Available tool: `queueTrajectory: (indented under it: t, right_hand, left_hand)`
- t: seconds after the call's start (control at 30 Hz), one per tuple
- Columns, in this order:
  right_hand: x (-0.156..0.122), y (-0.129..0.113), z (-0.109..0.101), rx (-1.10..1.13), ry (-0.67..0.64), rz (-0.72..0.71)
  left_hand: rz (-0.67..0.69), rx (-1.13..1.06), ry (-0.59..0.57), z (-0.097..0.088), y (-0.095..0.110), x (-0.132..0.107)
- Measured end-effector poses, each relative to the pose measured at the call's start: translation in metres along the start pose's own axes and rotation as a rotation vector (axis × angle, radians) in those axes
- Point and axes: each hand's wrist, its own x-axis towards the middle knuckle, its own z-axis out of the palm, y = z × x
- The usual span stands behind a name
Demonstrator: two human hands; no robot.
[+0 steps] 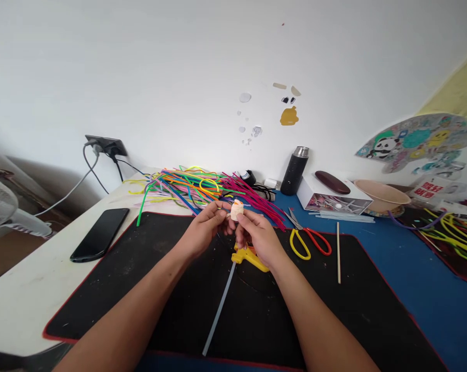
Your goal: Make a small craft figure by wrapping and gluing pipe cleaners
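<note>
A small cream-coloured fuzzy coil, seemingly wound pipe cleaner, (237,210) with a bit of orange at its top is held up over the mat. My right hand (259,235) pinches it between thumb and fingers from the right. Close against its left side, my left hand (210,222) has thumb and fingertips pressed together; what lies between them is too small to make out. Below my hands a yellow hot glue gun (252,258) rests on the black mat (179,305), partly covered by my right hand. A long translucent glue stick (219,309) sticks out of it toward me.
Colourful pipe cleaners (195,186) are heaped behind my hands. Scissors (305,235) and a wooden stick (338,253) lie to the right. A black flask (294,170), white box (334,194) and bowl (383,195) stand by the wall. A phone (99,235) lies left, near a fan (12,206).
</note>
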Motion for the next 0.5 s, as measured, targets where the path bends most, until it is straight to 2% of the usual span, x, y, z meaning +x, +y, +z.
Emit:
queueTrajectory:
  t: [0.23, 0.5]
  right_hand:
    - [-0.0019, -0.0048, -0.0019, 0.14, -0.048, 0.039]
    - [-0.003, -0.0068, -0.0006, 0.135, -0.076, 0.054]
  left_hand:
    - [-0.096, -0.109, -0.105, -0.0036, 0.0096, -0.0033]
    - [-0.084, -0.062, -0.077, -0.0041, 0.0092, -0.0023]
